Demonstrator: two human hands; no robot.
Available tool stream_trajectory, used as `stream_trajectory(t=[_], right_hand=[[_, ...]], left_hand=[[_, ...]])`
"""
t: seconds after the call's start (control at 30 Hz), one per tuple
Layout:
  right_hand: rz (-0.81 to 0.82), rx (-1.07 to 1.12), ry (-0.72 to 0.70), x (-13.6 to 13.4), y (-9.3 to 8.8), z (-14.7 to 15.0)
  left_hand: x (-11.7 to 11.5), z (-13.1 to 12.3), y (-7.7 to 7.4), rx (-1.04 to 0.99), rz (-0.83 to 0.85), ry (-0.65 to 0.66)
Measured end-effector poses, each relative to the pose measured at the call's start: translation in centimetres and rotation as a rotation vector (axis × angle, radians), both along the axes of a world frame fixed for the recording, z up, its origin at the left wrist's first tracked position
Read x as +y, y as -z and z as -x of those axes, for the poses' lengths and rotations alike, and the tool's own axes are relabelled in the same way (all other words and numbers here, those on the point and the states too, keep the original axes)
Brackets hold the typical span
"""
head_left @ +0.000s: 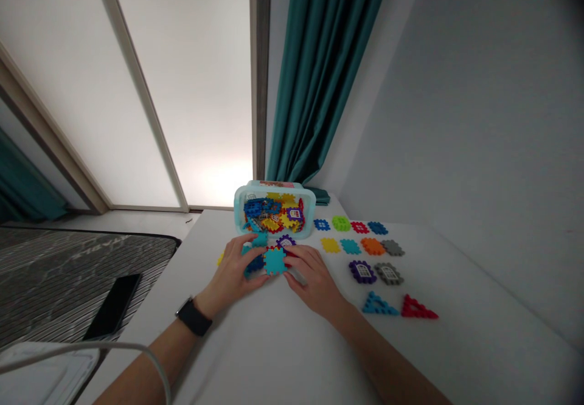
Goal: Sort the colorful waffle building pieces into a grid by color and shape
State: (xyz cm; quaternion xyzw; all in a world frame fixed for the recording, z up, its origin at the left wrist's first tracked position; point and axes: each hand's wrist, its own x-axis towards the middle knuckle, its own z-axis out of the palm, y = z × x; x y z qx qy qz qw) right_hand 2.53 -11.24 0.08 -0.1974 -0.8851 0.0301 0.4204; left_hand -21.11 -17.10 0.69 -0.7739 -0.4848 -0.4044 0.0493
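Near the front of the bin, my left hand [235, 265] and my right hand [314, 276] grip a partly joined group of toothed plastic building tiles from both sides. A turquoise square tile [275, 261] faces me, with my right fingertips at its right edge. My left fingers and thumb curl around a dark blue tile [255, 264] and another turquoise tile [260, 239]. A purple window tile [286, 241] shows just behind. Some red teeth peek out between the pieces. My fingers partly hide the joints, and a bit of yellow tile [221, 258] shows beside my left hand.
A light blue bin [237, 207] of mixed tiles stands at the table's back. Loose square tiles, such as an orange one [373, 246], lie in rows at right, with blue [379, 304] and red [417, 308] triangles nearer. A white cable [137, 346] crosses the lower left.
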Motion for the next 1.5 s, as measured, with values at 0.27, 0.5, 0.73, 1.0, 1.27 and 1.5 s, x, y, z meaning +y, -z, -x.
stream_trajectory(t=[0.27, 0.5, 0.73, 1.0, 1.27, 1.5], right_hand=[[0.025, -0.008, -0.017, -0.4, -0.3, 0.1], [0.058, 0.039, -0.029, -0.5, -0.6, 0.2], [0.085, 0.036, -0.022, -0.6, -0.5, 0.2], [0.066, 0.069, -0.042, -0.8, -0.5, 0.4], [0.131, 0.145, -0.008, -0.8, 0.1, 0.8], [0.112, 0.186, 0.003, -0.8, 0.4, 1.0]], left_hand=[[-0.1, -0.2, 0.2, -0.031, 0.021, 0.011], [-0.1, -0.3, 0.3, -0.055, 0.027, 0.004], [-0.2, -0.4, 0.2, -0.067, 0.020, 0.021], [-0.1, -0.3, 0.2, -0.072, 0.024, 0.029], [-0.2, -1.3, -0.2, -0.236, 0.075, 0.037], [-0.2, -2.2, 0.6, -0.267, 0.066, 0.028]])
